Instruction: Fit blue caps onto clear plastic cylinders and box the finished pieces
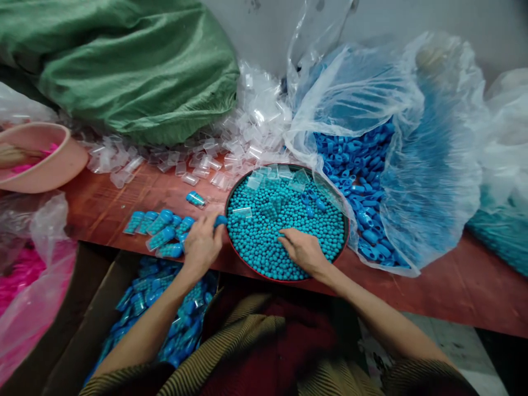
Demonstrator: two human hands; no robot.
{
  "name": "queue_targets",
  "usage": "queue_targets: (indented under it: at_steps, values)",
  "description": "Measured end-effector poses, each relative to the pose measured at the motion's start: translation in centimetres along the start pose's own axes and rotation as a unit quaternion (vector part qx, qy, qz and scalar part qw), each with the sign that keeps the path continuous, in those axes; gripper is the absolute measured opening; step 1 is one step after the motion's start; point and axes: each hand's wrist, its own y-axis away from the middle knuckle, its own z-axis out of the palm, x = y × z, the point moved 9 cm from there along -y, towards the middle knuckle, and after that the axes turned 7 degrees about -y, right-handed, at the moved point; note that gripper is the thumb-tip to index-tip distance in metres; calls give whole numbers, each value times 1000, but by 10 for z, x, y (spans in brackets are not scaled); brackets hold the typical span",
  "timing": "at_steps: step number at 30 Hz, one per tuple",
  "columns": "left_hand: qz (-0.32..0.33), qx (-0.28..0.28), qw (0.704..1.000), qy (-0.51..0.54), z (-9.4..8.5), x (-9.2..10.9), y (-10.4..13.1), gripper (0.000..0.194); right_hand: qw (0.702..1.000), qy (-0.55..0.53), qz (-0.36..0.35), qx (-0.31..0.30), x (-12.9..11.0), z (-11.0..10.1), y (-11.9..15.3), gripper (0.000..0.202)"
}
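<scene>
A round tray [345, 242] full of turquoise beads [264, 247] stands in front of me. At its left rim my left hand [203, 242] is closed on a blue cap [220, 221], held near the fingertips. My right hand [303, 250] is over the beads, fingers curled down towards them; what they hold, if anything, I cannot make out. Clear plastic tubes [242, 213] and a few loose blue caps [320, 205] lie on the beads. Left of my left hand are several capped, bead-filled tubes [161, 237], with another filled tube [195, 199] lying apart.
Clear empty tubes [247, 137] are heaped behind the tray, beside a green sack [140, 71]. An open plastic bag [433, 165] spills blue caps [367, 165] on the right. At left, another person's hand [16, 156] is in a pink basin [61, 165]. Filled tubes [177, 330] lie below the table edge.
</scene>
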Motion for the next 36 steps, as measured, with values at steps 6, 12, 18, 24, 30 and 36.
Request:
queue_targets:
  at_steps: [6,12,18,24,30,36]
  values:
    - [52,7,997,-63,13,34,-3,36,975,104,193,26,82,-45,-21,33]
    - [50,-132,988,-69,63,95,-32,35,969,126,210,20,91,-46,-67,32]
    - [37,-142,987,-69,77,103,-42,32,974,107,202,-2,99,-28,-67,28]
    - [42,-121,991,-33,83,112,-34,38,987,137,86,6,69,-23,-40,21]
    - [145,-135,977,85,93,131,-32,40,977,204,18,-58,43,-1,-28,39]
    - [55,-201,958,194,110,129,-37,40,984,136,68,-93,62,-9,-20,32]
